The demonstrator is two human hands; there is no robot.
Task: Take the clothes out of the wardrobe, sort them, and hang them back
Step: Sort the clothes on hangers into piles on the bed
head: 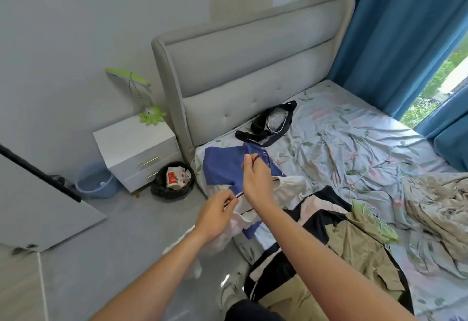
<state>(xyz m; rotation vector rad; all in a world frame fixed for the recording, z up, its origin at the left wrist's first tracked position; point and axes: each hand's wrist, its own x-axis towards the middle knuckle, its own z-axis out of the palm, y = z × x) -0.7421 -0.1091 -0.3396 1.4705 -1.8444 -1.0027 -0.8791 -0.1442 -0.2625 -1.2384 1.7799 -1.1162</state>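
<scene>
bed (354, 128) under and beyond our hands, clothes heaped right | blue shirt (222, 166) lies just behind our hands, soft, light, limp; we'd take it at the shoulders | left hand (215, 215) and right hand (255, 179) each pinch an end of its thin hanger (257, 156)

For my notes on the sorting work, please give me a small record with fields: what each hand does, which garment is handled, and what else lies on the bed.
left hand: pinches the lower end of a thin dark hanger
right hand: grips the upper end of the same hanger
garment handled: blue shirt, lying at the bed's corner
other clothes on bed: khaki garment, black bag, beige crumpled cloth
bed: floral sheet
floor: black bin beside white nightstand
</scene>
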